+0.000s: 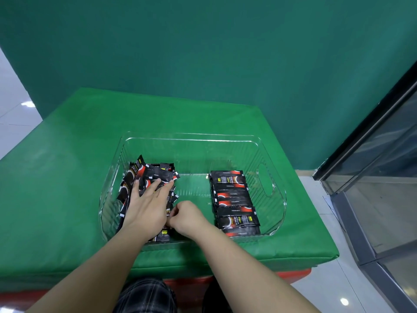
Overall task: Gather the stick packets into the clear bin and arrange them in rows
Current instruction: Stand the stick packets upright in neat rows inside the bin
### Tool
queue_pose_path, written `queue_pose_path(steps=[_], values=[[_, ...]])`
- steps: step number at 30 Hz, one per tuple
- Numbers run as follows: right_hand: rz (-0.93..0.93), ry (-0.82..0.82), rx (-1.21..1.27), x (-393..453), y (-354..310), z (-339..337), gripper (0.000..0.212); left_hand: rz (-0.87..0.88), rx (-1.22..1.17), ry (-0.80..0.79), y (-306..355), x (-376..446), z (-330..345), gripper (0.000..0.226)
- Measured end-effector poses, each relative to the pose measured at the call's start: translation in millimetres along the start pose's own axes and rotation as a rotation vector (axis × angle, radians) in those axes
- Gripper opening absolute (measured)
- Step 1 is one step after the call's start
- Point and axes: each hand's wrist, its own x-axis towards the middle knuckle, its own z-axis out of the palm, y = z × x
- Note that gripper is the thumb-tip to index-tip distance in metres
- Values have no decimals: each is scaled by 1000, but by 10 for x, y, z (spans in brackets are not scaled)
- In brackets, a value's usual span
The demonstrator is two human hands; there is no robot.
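Observation:
A clear bin [191,137] stands on the green table. On its left side lies a loose pile of black-and-red stick packets [155,172]. Along its right side a neat row of packets [234,199] lies stacked front to back. My left hand [147,204] rests flat on the pile, fingers straight and spread. Just to its right, my right hand [185,216] has its fingers curled at the pile's near edge; it seems to pinch packets there, but my left hand partly hides the grip.
The bin's middle floor [194,186] shows bare green through the plastic. The green-covered table [67,177] extends left and behind the bin. A green backdrop rises behind; a glass panel [383,154] stands at the right. My knees show below the table's front edge.

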Motion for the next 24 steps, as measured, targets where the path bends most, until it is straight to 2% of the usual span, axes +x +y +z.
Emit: queue_pose_path(steps=[6, 11, 14, 20, 23, 24], values=[[26, 66, 108, 61, 18, 35, 8, -3, 19, -1, 7, -4, 0, 66], [25, 82, 132, 77, 35, 37, 29, -2, 19, -1, -1, 3, 17, 66], [11, 73, 102, 45, 64, -17, 31, 0, -5, 2, 0, -4, 14, 67], [-28, 10, -11, -61, 247, -370, 24, 13, -58, 31, -31, 2, 53, 66], [-50, -16, 11, -146, 349, -602, 5, 9, -64, 33, -30, 5, 58, 65], [-52, -12, 3, -178, 371, -685, 12, 9, -72, 36, -29, 5, 59, 66]])
